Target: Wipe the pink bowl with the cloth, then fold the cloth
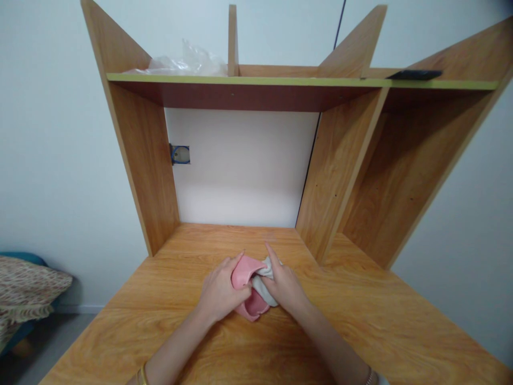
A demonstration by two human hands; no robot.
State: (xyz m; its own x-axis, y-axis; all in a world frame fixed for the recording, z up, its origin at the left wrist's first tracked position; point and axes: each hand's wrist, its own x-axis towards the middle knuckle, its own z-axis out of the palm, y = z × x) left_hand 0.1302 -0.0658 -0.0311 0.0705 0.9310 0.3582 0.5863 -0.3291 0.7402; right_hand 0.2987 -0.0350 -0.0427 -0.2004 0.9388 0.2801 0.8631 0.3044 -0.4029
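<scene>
Container (pixel 245 271), pink, gripped by our left hand (pixel 222 290); right hand (pixel 284 283) grasps grey cloth (pixel 264 292); loose left hold could drop container.

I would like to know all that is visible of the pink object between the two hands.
The pink object looks smooth and hollow, with curved walls, a darker inside and a pointed-looking edge; its material is unclear. It is tilted above or on the wooden desktop; contact is hard to tell. The left hand grips its left side, while the right hand holds a pale cloth against its right side.
</scene>
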